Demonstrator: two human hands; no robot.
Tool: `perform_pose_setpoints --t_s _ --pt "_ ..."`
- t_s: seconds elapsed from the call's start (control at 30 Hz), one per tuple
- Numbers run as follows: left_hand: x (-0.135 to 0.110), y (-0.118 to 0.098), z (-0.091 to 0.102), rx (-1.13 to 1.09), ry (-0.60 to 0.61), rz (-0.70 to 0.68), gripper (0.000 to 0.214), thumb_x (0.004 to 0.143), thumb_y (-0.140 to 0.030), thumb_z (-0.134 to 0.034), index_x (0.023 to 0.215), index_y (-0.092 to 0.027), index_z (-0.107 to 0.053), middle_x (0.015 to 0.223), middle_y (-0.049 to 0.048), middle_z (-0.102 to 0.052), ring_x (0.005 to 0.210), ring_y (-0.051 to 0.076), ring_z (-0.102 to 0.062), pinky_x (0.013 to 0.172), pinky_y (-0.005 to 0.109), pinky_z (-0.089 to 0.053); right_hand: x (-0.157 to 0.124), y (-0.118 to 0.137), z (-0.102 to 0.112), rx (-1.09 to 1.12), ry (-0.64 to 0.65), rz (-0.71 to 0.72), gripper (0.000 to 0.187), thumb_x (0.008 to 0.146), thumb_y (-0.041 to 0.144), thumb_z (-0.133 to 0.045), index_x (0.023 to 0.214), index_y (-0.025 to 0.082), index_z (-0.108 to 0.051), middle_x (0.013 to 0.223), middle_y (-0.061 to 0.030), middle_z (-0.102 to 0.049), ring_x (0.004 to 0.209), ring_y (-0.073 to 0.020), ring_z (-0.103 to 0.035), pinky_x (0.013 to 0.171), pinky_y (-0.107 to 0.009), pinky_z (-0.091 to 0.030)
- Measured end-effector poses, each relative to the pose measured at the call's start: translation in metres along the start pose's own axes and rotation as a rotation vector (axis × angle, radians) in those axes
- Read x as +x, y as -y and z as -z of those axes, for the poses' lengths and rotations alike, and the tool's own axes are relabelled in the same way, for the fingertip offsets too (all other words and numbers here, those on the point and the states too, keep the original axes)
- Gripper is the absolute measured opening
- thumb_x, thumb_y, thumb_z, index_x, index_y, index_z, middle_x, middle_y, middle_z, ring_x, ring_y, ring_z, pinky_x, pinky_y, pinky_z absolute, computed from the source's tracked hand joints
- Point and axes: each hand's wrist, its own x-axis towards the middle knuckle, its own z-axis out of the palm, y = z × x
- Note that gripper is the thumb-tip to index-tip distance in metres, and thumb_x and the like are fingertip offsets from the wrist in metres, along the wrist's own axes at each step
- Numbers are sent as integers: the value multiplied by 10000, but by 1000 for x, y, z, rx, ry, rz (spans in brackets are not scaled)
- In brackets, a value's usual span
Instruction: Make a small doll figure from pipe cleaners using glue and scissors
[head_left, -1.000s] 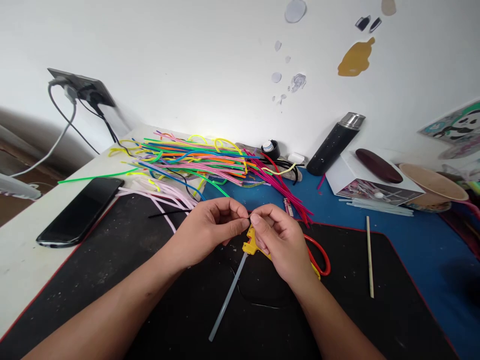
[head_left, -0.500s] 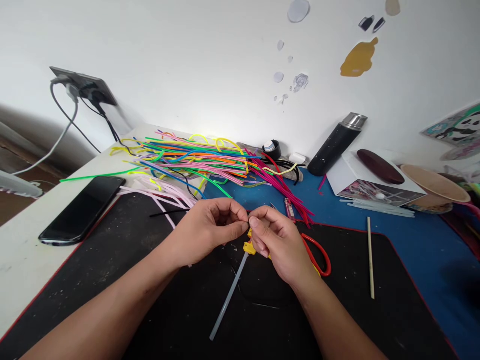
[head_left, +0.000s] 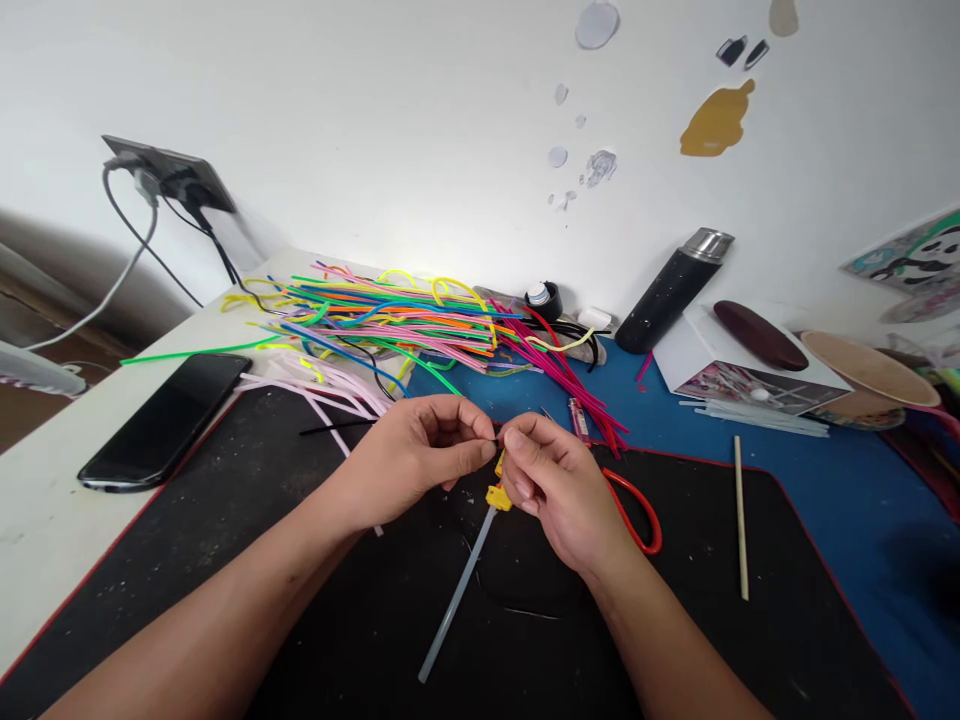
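Left hand [head_left: 424, 455] in a thumb-and-finger pinch on a tiny dark piece [head_left: 496, 441], which sits between both hands; right hand [head_left: 559, 480] pinched closed on its other side. Piece mostly hidden. Step looks like fine fingertip shaping or joining; next move calls for a steady, light pinch. Around: phone [head_left: 165, 425] well left of the hands, coloured pipe cleaners [head_left: 397, 315] heaped beyond the left one, yellow glue gun [head_left: 499, 497] partly behind the right, in the way below the pinch; red handle [head_left: 649, 515] just right, wooden stick [head_left: 741, 520] farther right.
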Motion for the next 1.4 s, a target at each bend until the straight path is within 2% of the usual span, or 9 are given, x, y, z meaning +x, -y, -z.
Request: perform_pose_setpoints --t_s 0.3,0.6,0.9,1.17,1.4 --pt "-1 3 -1 -69 9 -10 338 757 -415 -888 826 -160 -676 606 -63 -553 501 62 -436 444 176 -296 0 -1 0 15 1 3 307 906 467 -815 862 204 -664 521 98 -464 448 -69 -368 460 -226 -270" --pt "1 2 -1 -43 8 -13 359 775 -451 -873 833 -155 -678 612 -59 -565 507 65 -450 452 180 -312 0 -2 1 35 6 6 285 919 441 -812 863 201 -668 520 98 -467 449 -63 -364 459 -217 -273" --pt "0 5 -1 -4 -14 -20 307 797 -390 -862 864 -143 -691 664 -52 -600 546 64 -484 491 175 -360 0 0 1 -5 -19 53 271 926 429 -803 848 203 -676 518 92 -477 448 -62 -376 461 -213 -284" --pt "1 9 -3 14 -22 -33 328 816 -433 -859 893 -151 -712 725 -39 -631 548 61 -496 486 177 -384 -1 2 -1 -17 -47 59 296 903 440 -803 825 201 -648 503 98 -465 435 -62 -382 457 -213 -297" --pt "1 8 -5 -18 -38 -53 260 833 -375 -844 883 -157 -712 716 -45 -624 530 55 -486 463 171 -369 -1 0 -1 4 -49 50 276 903 409 -791 813 199 -635 496 103 -460 425 -59 -368 447 -209 -277"
